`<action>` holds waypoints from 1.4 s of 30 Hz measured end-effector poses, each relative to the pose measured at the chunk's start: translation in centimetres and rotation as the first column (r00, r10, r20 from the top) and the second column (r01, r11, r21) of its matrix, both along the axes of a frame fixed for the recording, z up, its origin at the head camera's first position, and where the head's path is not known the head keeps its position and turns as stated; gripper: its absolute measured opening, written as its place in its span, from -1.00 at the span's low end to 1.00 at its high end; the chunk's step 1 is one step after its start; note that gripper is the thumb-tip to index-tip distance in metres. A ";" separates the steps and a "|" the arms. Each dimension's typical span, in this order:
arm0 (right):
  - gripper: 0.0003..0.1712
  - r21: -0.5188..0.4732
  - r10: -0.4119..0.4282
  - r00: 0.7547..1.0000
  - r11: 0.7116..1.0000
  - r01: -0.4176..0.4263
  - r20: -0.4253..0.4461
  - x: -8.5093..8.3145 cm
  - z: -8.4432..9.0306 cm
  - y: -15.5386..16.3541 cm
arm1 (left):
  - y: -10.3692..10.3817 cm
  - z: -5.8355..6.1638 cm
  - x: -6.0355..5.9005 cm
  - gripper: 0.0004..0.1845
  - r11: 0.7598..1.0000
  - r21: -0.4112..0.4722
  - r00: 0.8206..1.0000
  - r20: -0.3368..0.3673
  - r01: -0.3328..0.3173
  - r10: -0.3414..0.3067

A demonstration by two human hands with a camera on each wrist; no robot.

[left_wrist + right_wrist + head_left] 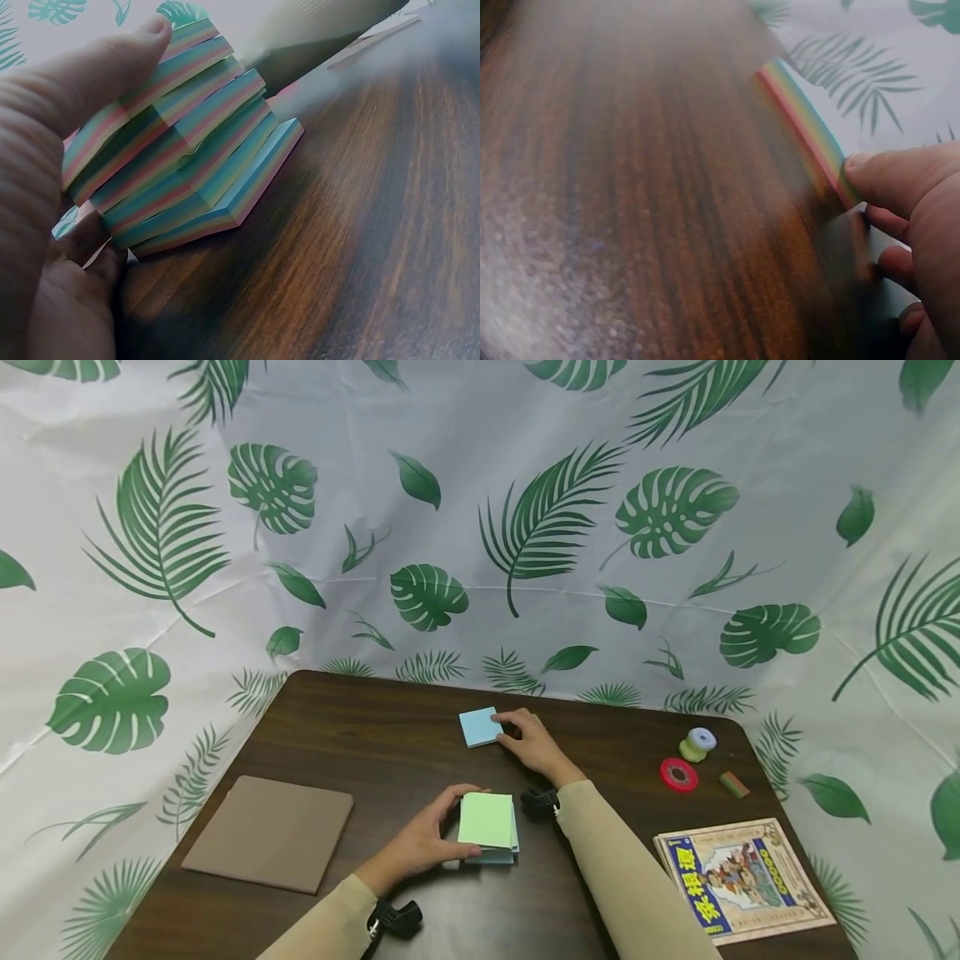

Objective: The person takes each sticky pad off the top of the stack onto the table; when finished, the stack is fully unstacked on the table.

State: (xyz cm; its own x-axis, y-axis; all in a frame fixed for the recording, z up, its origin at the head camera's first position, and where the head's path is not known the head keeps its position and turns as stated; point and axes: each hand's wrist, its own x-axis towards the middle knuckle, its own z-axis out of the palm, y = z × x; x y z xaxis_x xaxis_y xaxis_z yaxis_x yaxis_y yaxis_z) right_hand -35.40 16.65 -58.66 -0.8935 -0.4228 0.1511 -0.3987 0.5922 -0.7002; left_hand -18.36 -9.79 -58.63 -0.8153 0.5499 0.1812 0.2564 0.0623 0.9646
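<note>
My left hand [422,841] grips a stack of sticky note pads [486,820], thumb on the near side and fingers behind. The top pad is light green. In the left wrist view the stacked pads [187,135] show striped multicoloured edges and sit unevenly, the lowest one on the table. At the back of the table, my right hand [534,745] pinches a light blue sticky note pad [478,727] by its right side. The right wrist view shows the thumb against the rainbow-striped edge of that pad [810,135]; the fingertips beyond are partly hidden.
A brown flat board or folder [272,833] lies on the left of the dark wooden table [360,718]. To the right are a red ring-shaped roll [678,774], a spool-like green and white item [697,744], a small striped block [734,785] and illustrated booklets [742,878].
</note>
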 end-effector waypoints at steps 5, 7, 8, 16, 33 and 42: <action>-0.54 0.045 -0.018 0.999 0.999 0.020 -0.028 0.0 -0.1 -0.6 | 0.0 -0.1 -0.2 -0.06 1.000 0.007 1.000 0.008 0.009 -0.009; -0.54 0.049 -0.029 0.999 0.998 0.030 -0.035 0.1 -0.1 -0.6 | 0.1 -0.2 -0.2 -0.06 1.000 0.013 1.000 0.009 0.014 -0.014; -0.53 0.046 -0.035 0.999 0.998 0.037 -0.037 0.1 -0.1 -0.7 | 0.1 -0.2 -0.3 -0.06 1.000 0.015 1.000 0.007 0.016 -0.016; -0.49 -0.117 -0.067 0.998 0.991 0.065 -0.008 0.8 -0.3 -0.6 | -0.1 -0.3 -0.1 -0.04 1.000 -0.006 1.000 0.004 -0.011 0.011; -0.41 -0.879 0.287 0.929 0.470 0.076 0.234 6.6 0.3 2.0 | -0.5 0.7 -0.3 0.15 0.997 -0.072 0.998 0.055 -0.029 0.033; -0.42 -0.851 0.359 0.903 0.526 0.012 0.235 10.3 -0.2 2.6 | -0.1 0.2 0.0 0.14 0.994 -0.104 0.997 0.064 -0.029 0.035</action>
State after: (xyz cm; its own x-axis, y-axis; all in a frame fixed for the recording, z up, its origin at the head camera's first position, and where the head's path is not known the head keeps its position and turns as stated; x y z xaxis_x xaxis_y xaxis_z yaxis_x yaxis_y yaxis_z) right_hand -25.08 19.24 -58.82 -0.8773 -0.4261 0.2209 -0.0528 -0.3717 -0.9269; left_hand -18.36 -9.91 -58.45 -0.8411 0.5364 0.0700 0.1886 0.1696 0.9673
